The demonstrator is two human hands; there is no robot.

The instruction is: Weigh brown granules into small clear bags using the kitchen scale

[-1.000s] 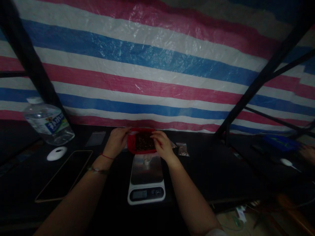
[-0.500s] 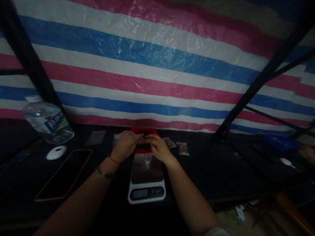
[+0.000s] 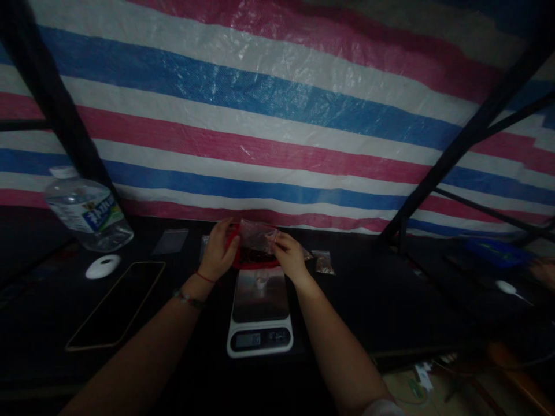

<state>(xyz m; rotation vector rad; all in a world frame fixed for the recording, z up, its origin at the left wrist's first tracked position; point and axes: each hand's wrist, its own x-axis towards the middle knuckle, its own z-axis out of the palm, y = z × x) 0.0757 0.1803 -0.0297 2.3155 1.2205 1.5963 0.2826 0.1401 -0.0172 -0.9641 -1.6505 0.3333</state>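
Observation:
A red tray [image 3: 255,266] stands behind a kitchen scale [image 3: 260,350] with a white body and metal plate. Small dark brown pieces [image 3: 254,256] lie in the tray. My left hand [image 3: 218,252] grips the tray's left side, thumb over the near rim and fingers at the far side. Between the fingertips of my right hand [image 3: 288,254] is a clear plastic bag [image 3: 259,235], held above the tray. Whether the bag contains anything is hard to see. To the right of that hand lies a small filled zip bag [image 3: 323,262], with another partly hidden beside it.
At left are a large clear bottle [image 3: 89,211], a white mouse-shaped object [image 3: 103,266], a phone [image 3: 117,306] and a flat clear bag [image 3: 170,241]. Dark frame bars [image 3: 442,162] slant up at both sides. A blue tray [image 3: 496,252] and another person's hand [image 3: 544,270] are far right.
My hands were close together over the tray and have moved apart. The left has shifted to the tray's left side; the right now holds the clear bag spread above the tray.

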